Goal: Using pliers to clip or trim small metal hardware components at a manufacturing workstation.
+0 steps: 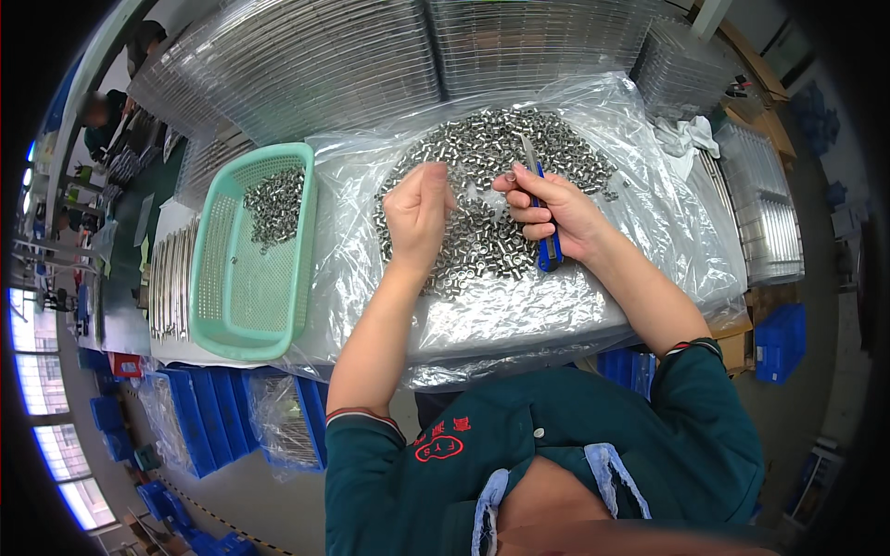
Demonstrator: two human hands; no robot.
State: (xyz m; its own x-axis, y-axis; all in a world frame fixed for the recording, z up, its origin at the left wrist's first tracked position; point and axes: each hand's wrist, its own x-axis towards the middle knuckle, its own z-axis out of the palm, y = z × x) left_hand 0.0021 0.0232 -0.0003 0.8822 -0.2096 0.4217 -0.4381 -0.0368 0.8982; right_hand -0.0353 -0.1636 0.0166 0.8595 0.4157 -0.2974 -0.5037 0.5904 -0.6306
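Observation:
My right hand (567, 211) is wrapped round a blue utility knife (549, 248), its blade pointing up and away from me. Thumb and index finger of that hand are pinched together; whether a small part sits between them, I cannot tell. Closed like a fist, my left hand (417, 211) is held at the left side of the pile, and whatever is in it is hidden. Below and between both hands spreads a large heap of small shiny metal fittings (477, 255) on a clear plastic sheet (348, 222).
A light green plastic basket (298, 278) stands at the left with some metal fittings (273, 206) in its far end. Tall stacks of clear plastic trays (324, 65) line the table's back. Metal rods (171, 283) lie left of the basket. Blue bins (218, 417) stand below the table edge.

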